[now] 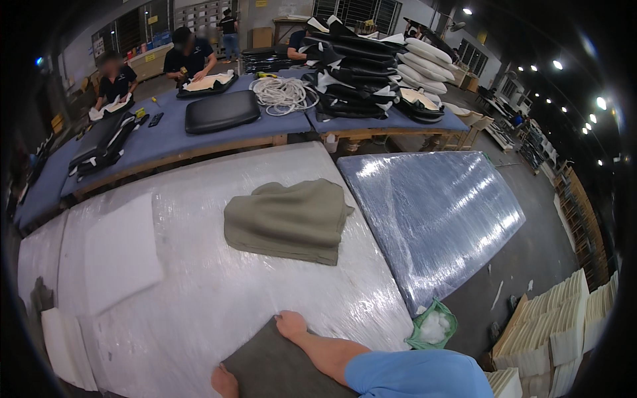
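Olive fabric sheet (285, 365) at near side of film-wrapped surface (192, 285). Right hand (292, 325) pinches its far corner; left hand (225, 382) at left corner, can't tell grip. Surface stretch separates sheet from olive cloth pile (288, 225); blue wrapped panel (434, 219) borders right edge.

The broad white tabletop (199, 292) in front of you is covered in shiny, wrinkled clear plastic. Beyond its middle you have a pile of olive cloth (288, 222), loosely folded and rumpled. To your left lies a flat white sheet (125, 252). Nearest you, a smooth dark cloth (282, 365) spreads at the near side; how much rests on the plastic is unclear.
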`<state>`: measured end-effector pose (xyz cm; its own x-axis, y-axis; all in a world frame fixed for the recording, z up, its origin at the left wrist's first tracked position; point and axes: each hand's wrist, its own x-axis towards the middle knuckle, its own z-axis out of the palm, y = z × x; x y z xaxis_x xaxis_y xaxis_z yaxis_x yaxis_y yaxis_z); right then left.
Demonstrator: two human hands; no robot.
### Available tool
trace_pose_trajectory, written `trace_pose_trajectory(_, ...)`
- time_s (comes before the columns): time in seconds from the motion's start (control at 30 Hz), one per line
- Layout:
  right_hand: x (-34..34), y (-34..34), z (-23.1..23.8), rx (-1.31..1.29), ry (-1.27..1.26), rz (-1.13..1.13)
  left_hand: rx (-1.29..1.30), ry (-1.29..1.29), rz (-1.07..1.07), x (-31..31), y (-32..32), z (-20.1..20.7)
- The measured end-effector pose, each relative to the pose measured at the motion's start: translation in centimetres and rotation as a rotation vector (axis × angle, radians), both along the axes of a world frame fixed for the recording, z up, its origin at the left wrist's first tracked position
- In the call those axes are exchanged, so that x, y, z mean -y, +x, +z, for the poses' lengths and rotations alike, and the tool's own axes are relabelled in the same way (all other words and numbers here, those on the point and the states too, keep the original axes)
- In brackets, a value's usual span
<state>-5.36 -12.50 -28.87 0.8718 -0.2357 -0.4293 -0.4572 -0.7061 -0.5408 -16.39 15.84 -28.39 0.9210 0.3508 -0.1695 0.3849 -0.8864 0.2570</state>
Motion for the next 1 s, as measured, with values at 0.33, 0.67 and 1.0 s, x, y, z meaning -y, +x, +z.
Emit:
trace_pose_trajectory(0.33, 0.2, -0.5, -0.5, 0.036, 0.013, -0.003, 0.019, 0.009, 0.022, -0.3, -0.4, -1.3)
trace_pose_trajectory(0.67, -0.2, -0.1, -0.1, -0.068, -0.03, -0.005, -0.085, -0.044, 0.058, -0.5, 0.2, -1.2)
trace_pose_trajectory(1.0, -0.1, 0.8, -0.1, -0.011, 0.004, 0.021, 0.025, 0.018, 0.087, -0.5, 0.9, -1.1)
